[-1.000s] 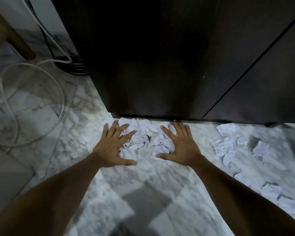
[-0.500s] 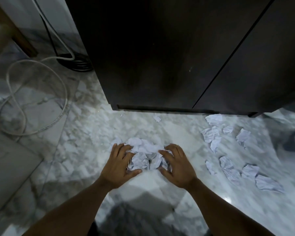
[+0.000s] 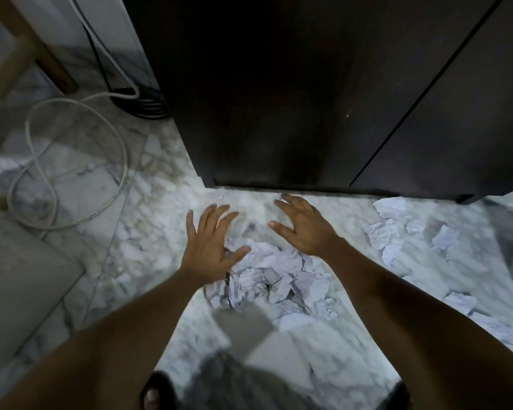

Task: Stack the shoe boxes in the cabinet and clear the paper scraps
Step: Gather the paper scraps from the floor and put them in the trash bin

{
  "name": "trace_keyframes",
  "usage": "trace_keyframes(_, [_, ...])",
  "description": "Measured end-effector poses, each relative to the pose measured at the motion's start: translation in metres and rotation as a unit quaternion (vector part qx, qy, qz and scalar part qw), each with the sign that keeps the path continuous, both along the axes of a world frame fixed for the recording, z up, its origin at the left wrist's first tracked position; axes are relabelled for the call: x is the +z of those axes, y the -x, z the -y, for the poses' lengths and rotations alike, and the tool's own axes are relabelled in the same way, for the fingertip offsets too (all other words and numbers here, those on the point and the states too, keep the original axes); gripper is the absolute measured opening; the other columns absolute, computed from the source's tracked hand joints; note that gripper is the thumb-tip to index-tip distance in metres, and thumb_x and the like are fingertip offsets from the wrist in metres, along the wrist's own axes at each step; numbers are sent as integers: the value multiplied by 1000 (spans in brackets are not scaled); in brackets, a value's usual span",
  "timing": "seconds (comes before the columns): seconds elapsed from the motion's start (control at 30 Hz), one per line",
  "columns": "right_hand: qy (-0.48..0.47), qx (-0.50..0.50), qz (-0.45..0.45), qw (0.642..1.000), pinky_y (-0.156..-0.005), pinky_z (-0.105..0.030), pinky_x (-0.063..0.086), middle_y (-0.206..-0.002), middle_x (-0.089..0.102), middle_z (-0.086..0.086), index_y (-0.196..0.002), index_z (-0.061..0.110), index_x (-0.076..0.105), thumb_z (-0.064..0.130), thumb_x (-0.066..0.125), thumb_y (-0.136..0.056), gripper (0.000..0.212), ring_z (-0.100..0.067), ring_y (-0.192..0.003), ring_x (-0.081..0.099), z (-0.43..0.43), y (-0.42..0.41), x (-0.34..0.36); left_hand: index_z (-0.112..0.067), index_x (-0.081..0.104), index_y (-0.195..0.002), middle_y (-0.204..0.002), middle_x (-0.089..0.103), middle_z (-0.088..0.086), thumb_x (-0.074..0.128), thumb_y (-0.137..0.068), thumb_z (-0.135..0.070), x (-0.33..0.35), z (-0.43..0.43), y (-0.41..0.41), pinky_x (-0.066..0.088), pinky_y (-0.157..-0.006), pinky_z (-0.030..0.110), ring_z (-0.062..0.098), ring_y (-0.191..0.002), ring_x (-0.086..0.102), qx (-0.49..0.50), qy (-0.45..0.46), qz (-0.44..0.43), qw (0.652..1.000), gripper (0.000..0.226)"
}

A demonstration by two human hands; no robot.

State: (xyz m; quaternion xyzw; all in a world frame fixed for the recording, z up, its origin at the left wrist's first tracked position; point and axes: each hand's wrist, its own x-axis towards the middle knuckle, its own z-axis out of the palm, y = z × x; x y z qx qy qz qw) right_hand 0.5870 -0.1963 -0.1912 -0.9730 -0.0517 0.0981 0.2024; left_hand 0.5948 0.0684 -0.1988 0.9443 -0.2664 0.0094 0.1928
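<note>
Both hands are splayed and holding nothing. The left hand [image 3: 211, 247] has its fingers fanned out and motion-blurred, with the thumb over the far edge of the heap of crumpled white paper scraps [image 3: 274, 281]. The right hand [image 3: 304, 226] is spread too, fingertips almost at the foot of the dark brown wooden cabinet [image 3: 279, 99]. Can't tell if either palm is actually on the white-and-grey marble floor [image 3: 148, 232] or just above it.

Hard-to-see stuff, left to right:
- The pale grey slab [image 3: 21, 276] is cut by the left edge and has a dark scribble I can't read.
- A brown wooden leg [image 3: 46, 60] runs out of the top-left corner.
- The white cable [image 3: 71, 161] loops on the floor and climbs out of shot.
- A coil of black cable [image 3: 148, 109] sits partly behind the cabinet's corner.
- The cabinet doors are closed, so the inside is hidden.
- A dark sandal [image 3: 154, 392] is clipped by the bottom edge.
- The forearms cover the sides of the heap.
- The loose white paper scraps [image 3: 388, 232] on the right trail off under the right arm.

Versus half a second ago: both hands were cupped tight round the heap. Now they've let go and gone forward past it, so the heap sits nearer the person, between the wrists.
</note>
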Motion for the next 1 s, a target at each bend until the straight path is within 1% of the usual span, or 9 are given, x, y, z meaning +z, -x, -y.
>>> trace_keyframes(0.17, [19,19,12,1000,-121,-40,21,-159,31,0,-152,21,33,71,27,-93,77,-19,-147,24,2,12,-9,-18,12,-158,-167,9,3,13,-79,-88,12,15,-59,-1,-123,52,20,-154,0,55,-109,-144,982,107])
trace_keyframes(0.3, [-28,-10,21,999,-116,-40,31,-152,43,1,-149,22,40,72,26,-94,75,-17,-141,35,25,42,-2,-17,21,-157,-163,26,5,14,-78,-90,12,5,-43,10,-124,47,19,-152,17,-10,-101,-150,983,107])
trace_keyframes(0.47, [-95,-21,4,995,-104,-41,44,-138,51,4,-148,30,38,71,46,-88,73,-12,-127,45,59,110,8,-21,34,-151,-142,57,0,34,-84,-82,9,-31,2,30,-118,42,24,-131,52,-97,41,-130,986,90])
trace_keyframes(0.53, [-121,-17,-19,992,-102,-41,46,-140,45,5,-152,38,26,74,58,-80,86,-12,-128,45,65,134,7,-17,31,-152,-150,47,3,43,-85,-78,3,-46,14,32,-116,49,26,-135,47,-122,63,-82,987,91])
trace_keyframes(0.63, [-121,1,-21,992,-104,-45,46,-149,31,4,-155,43,9,80,71,-63,117,-14,-136,37,65,149,2,-15,20,-157,-163,23,4,49,-73,-88,-7,-57,23,13,-120,59,24,-152,15,-121,5,-47,992,114])
trace_keyframes(0.73, [-81,66,28,994,-114,-58,33,-164,6,-5,-158,28,5,86,73,-50,140,-26,-153,9,55,148,-5,-16,6,-160,-167,-2,5,56,-54,-97,-15,-50,30,1,-119,65,29,-154,-8,-128,-53,-80,987,142])
trace_keyframes(0.83, [-27,141,24,989,-121,-59,10,-165,-12,-11,-158,25,-4,91,67,-46,148,-34,-152,-11,37,139,-7,-12,6,-159,-167,-6,11,56,-47,-100,-19,-32,36,5,-116,69,36,-153,-9,-161,-62,-64,983,151])
trace_keyframes(0.9, [12,155,27,988,-121,-59,4,-165,-16,-12,-158,28,-8,95,61,-46,147,-35,-151,-14,27,137,-10,-11,11,-159,-166,-2,16,55,-48,-100,-19,-19,41,8,-116,70,41,-152,-6,-190,-53,-38,980,148])
trace_keyframes(1.0, [20,150,51,987,-120,-62,6,-165,-10,-16,-158,30,5,98,57,-47,141,-39,-151,-9,17,135,-18,-15,19,-158,-167,4,13,53,-57,-97,-21,-6,44,8,-116,70,44,-151,-3,-227,-52,-15,972,134])
